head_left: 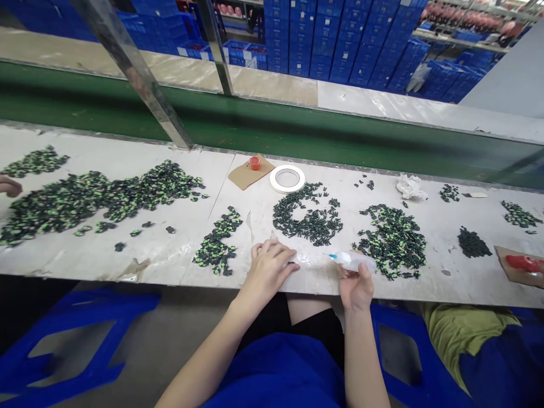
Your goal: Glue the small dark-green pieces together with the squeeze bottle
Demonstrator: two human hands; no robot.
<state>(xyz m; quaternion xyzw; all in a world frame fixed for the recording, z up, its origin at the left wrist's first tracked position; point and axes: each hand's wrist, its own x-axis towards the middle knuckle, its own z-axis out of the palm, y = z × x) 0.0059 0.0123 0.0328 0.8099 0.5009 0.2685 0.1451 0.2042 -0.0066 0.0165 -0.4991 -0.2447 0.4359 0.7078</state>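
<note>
My left hand (268,265) rests at the near edge of the white worktable (161,255), fingers curled down and pinching a small dark part I can barely make out. My right hand (356,285) grips a small clear squeeze bottle (352,260) with a blue nozzle that points left toward the left hand. A ring-shaped pile of dark green parts (308,215) lies just beyond my hands. A pile of black-and-green parts (393,241) sits right of the bottle, and a smaller one (216,243) lies left of my left hand.
A roll of white tape (287,178) and a cardboard scrap with a small orange cap (254,163) lie farther back. Large piles of parts (85,195) cover the left table. Another person's fingers (9,186) show at the left edge. Crumpled paper (410,187) lies right.
</note>
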